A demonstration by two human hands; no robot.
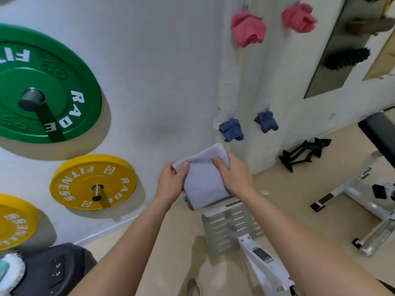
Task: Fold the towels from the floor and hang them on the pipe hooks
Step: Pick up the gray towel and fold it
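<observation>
White wall pipes (265,67) with hooks rise just beyond the folded pale grey towel (203,178), gripped left hand (173,180) and right hand (235,176) at opposite edges, long axis pointing toward them.

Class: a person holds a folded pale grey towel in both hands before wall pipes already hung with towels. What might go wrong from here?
The folded pale grey cloth towel is pinched only near its top by the left hand and right hand; freeing one grip may let the fold open.
The pink towels and blue towels occupy every hanging spot in view; a free hook may be hard to find.
The slotted metal plate lies on the floor nearby: possibly a trip hazard.
</observation>
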